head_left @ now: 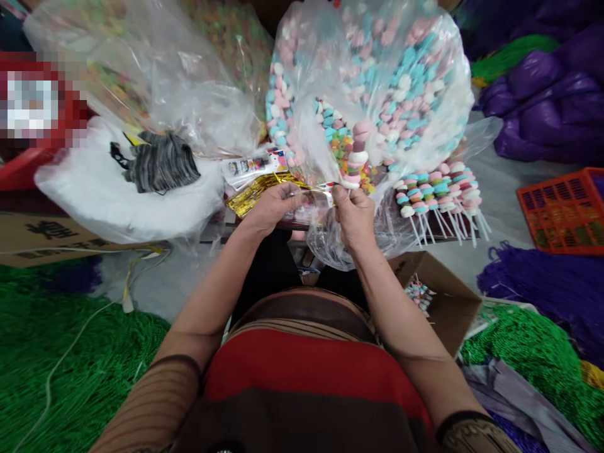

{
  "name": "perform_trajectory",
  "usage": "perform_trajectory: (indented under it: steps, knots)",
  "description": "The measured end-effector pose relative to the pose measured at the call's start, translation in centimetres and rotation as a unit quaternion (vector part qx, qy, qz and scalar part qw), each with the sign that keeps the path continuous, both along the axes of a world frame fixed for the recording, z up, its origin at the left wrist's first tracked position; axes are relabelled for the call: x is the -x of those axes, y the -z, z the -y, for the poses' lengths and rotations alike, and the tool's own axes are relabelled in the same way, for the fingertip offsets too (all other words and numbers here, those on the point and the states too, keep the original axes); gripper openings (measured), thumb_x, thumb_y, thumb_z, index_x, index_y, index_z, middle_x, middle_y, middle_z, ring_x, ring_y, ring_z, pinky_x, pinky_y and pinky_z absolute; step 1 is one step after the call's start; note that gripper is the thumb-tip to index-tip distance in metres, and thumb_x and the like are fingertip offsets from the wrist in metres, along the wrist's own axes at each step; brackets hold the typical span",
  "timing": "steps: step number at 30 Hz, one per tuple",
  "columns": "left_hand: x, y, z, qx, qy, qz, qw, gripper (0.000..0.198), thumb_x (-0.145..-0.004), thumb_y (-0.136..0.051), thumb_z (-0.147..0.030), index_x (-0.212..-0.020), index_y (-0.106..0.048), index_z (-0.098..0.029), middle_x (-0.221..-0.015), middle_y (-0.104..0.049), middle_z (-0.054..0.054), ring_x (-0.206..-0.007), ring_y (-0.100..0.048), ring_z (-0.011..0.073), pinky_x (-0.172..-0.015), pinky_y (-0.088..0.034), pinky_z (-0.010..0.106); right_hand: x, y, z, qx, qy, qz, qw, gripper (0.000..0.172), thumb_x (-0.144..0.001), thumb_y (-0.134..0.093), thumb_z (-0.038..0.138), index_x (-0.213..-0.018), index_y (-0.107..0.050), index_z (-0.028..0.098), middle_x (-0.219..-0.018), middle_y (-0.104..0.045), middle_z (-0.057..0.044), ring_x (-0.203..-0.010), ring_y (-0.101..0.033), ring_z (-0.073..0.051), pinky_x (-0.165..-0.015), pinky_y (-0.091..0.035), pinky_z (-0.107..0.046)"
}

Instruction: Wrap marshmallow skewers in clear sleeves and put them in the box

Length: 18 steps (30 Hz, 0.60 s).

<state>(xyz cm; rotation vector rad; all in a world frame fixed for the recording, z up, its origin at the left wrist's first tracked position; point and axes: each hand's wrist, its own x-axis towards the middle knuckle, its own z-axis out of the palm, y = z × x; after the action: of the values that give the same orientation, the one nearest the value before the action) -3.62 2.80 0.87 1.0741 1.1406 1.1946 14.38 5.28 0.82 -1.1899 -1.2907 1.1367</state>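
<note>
The skewer (358, 156) is just beyond the right hand (356, 217), over the near side of the worktop, its pink and white pieces pointing away from the body I look down along. I see the right thumb and fingers closed at its lower end; the fingers hide the stick. The left hand (278, 204) is just to the left of it, thumb and fingertips brought together beside the gold strips (252, 196). Something thin and shiny shows between the two hands, but I cannot tell just what the left fingertips grasp.

Behind the strips I make out printed packets (255, 166). Loose gummies (340, 150) lie behind the skewer, and a big clear bag of marshmallows (415, 78) rises beyond them. To the right, a row of other skewers (438, 189) lies with white sticks toward me. On the left, a striped grey cloth (165, 165) rests on a white bundle (89, 195), with a bag of gummies (231, 50) farther back.

Lower down on the right I see an open carton (453, 296) with small wrapped pieces inside. Farther out are an orange crate (561, 211), purple bags (550, 94), purple cord (533, 286) and, on the far left, green cord (61, 340).
</note>
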Motion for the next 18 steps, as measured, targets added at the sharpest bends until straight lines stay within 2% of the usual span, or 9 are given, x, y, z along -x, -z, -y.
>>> perform_trajectory:
  steps: [3,6,10,15,16,18]
  knots:
    - [0.0,-0.1,0.3,-0.021,-0.014,-0.035,0.999,0.050,-0.073,-0.077,-0.065,-0.071,-0.056,-0.019,-0.067,-0.052,-0.003,-0.064,-0.045,0.0113,-0.063,-0.038,0.026,0.3,-0.6,0.5,0.054,-0.031,-0.048,0.997,0.043,-0.074,-0.078,0.064,-0.080,-0.064,0.024,-0.061,-0.050,0.005,-0.055,-0.044,-0.011,-0.049,-0.033,-0.024]
    - [0.1,-0.1,0.5,-0.058,-0.027,-0.114,0.991,0.053,-0.083,-0.066,-0.068,-0.065,-0.051,-0.020,-0.061,-0.044,-0.004,-0.060,-0.038,0.0114,-0.058,-0.031,0.027,0.4,-1.3,0.9,0.101,-0.036,-0.085,0.991,0.048,-0.067,-0.083,0.063,-0.070,-0.056,0.024,-0.056,-0.039,0.008,-0.048,-0.029,-0.008,-0.045,-0.025,-0.024]
    - [0.0,-0.1,0.8,-0.097,-0.034,-0.192,0.976,0.051,-0.091,-0.058,-0.063,-0.064,-0.046,-0.021,-0.058,-0.041,-0.004,-0.058,-0.037,0.0118,-0.056,-0.029,0.028,0.6,-1.3,1.1,0.081,0.004,-0.065,0.995,0.056,-0.068,-0.077,0.073,-0.066,-0.050,0.025,-0.056,-0.038,0.006,-0.052,-0.036,-0.010,-0.046,-0.028,-0.025]
    - [-0.8,0.4,1.5,-0.096,-0.054,-0.180,0.978,0.044,-0.090,-0.060,-0.065,-0.081,-0.061,-0.021,-0.063,-0.049,-0.005,-0.060,-0.044,0.0116,-0.058,-0.036,0.026,0.7,-0.4,1.0,0.061,0.050,-0.033,0.996,0.060,-0.068,-0.075,0.076,-0.061,-0.045,0.025,-0.056,-0.035,0.005,-0.055,-0.040,-0.011,-0.047,-0.030,-0.025]
    - [-0.9,0.6,1.6,-0.090,-0.058,-0.166,0.980,0.047,-0.090,-0.060,-0.067,-0.078,-0.060,-0.021,-0.062,-0.048,-0.005,-0.059,-0.043,0.0112,-0.056,-0.035,0.026,0.8,-0.4,1.1,0.064,0.048,-0.036,0.996,0.060,-0.068,-0.075,0.076,-0.061,-0.046,0.025,-0.056,-0.035,0.005,-0.055,-0.041,-0.011,-0.047,-0.029,-0.025]
    - [-1.1,1.0,1.7,-0.074,-0.067,-0.125,0.987,0.055,-0.088,-0.058,-0.073,-0.071,-0.055,-0.021,-0.059,-0.044,-0.005,-0.056,-0.040,0.0103,-0.052,-0.033,0.025,0.7,-0.7,1.2,0.091,-0.011,-0.035,0.995,0.057,-0.071,-0.073,0.076,-0.064,-0.050,0.024,-0.057,-0.039,0.005,-0.056,-0.042,-0.011,-0.047,-0.029,-0.025]
